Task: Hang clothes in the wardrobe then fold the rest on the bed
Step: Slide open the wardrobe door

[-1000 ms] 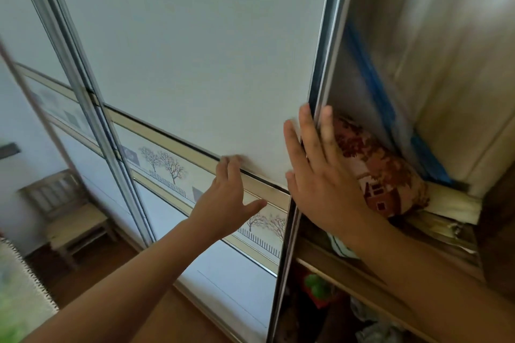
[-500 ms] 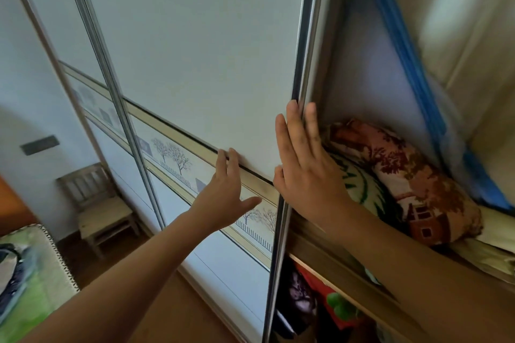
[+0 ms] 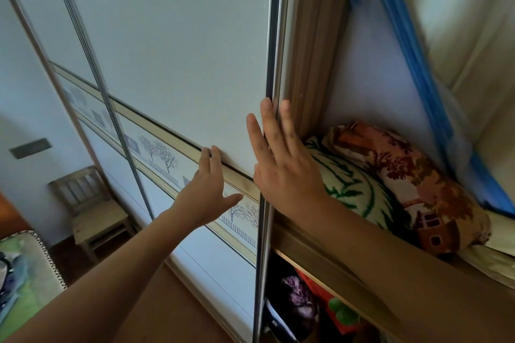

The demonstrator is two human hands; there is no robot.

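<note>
A white sliding wardrobe door (image 3: pixel 172 44) with a beige tree-patterned band fills the middle of the view. My left hand (image 3: pixel 204 192) lies flat against that band, fingers straight. My right hand (image 3: pixel 281 164) presses flat on the door's metal right edge (image 3: pixel 271 36), fingers straight and pointing up. To the right of the edge the wardrobe stands open: a wooden shelf (image 3: pixel 320 259) carries a patterned pillow (image 3: pixel 418 181) and a green-and-white cushion (image 3: pixel 351 186). Clothes (image 3: pixel 301 303) show dimly in the compartment below.
A second sliding door (image 3: pixel 36 44) sits to the left. A small wooden chair (image 3: pixel 92 211) stands by the wall at lower left. The bed corner (image 3: pixel 25 267) with a green cover and some cloth is at the bottom left. Blue fabric (image 3: pixel 418 69) hangs at the right.
The door's edge has shifted left relative to the shelf, baring more of the pillow, cushion and lower compartment. Both hands stay flat on the door. The view has swung right.
</note>
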